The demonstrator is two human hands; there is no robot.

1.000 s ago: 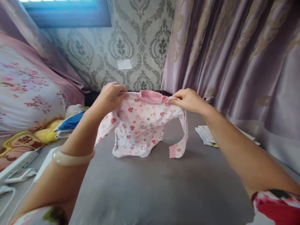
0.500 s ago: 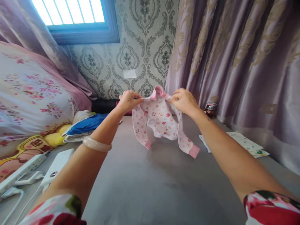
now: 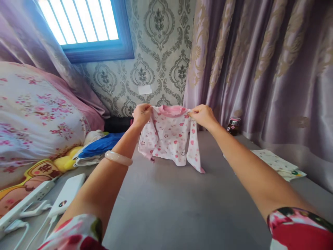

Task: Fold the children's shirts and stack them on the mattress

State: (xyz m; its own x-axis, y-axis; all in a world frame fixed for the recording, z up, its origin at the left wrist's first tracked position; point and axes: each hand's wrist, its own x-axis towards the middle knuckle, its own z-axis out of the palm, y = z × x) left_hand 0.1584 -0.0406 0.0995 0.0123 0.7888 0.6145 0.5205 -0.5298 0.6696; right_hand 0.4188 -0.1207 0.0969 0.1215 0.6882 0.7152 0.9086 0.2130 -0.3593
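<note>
A small long-sleeved shirt (image 3: 169,135), white with pink and red prints and a pink collar, hangs spread between my hands above the grey bed surface (image 3: 166,201). My left hand (image 3: 142,114) pinches its left shoulder. At the other shoulder, my right hand (image 3: 204,115) has its fingers closed on the cloth. Both sleeves dangle, and the shirt's lower edge is close to the bed; whether it touches I cannot tell.
Left of my arm lie a blue folded cloth (image 3: 100,146), a white power strip (image 3: 28,201) and a white power bank (image 3: 68,194) with cables. Folded white cloth (image 3: 278,161) lies to the right. A dark jar (image 3: 233,125) stands by the curtain (image 3: 249,69).
The shirt has been pulled wider and flatter, its collar now stretched straight between my hands. Its sleeves have swung inward, and the view has tilted slightly upward.
</note>
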